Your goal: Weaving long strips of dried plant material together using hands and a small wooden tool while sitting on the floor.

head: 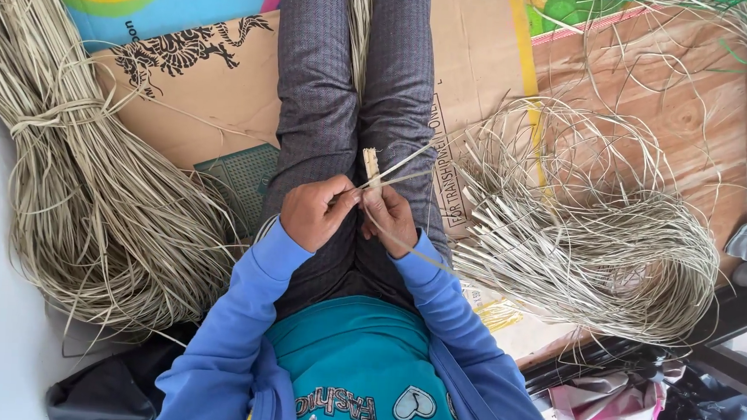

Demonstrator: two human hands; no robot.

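Here both hands, left hand (pixel 315 213) and right hand (pixel 390 219), pinch together on a narrow braided strip of pale dried grass (pixel 371 167) over the lap, its loose strands splaying rightward within reach of the tangled heap of cut pale grass strands (pixel 593 239).

Flattened carton under the legs

A brown flattened cardboard carton (pixel 218 82) lies beneath the person's legs (pixel 355 81), black printing and a dragon figure left of them, a yellow stripe along its edge right of them.

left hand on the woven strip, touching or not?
Touching. The head view shows the left hand with its fingertips closed on the straw strands at the base of the small woven strip, no gap visible; the right hand grips there too.
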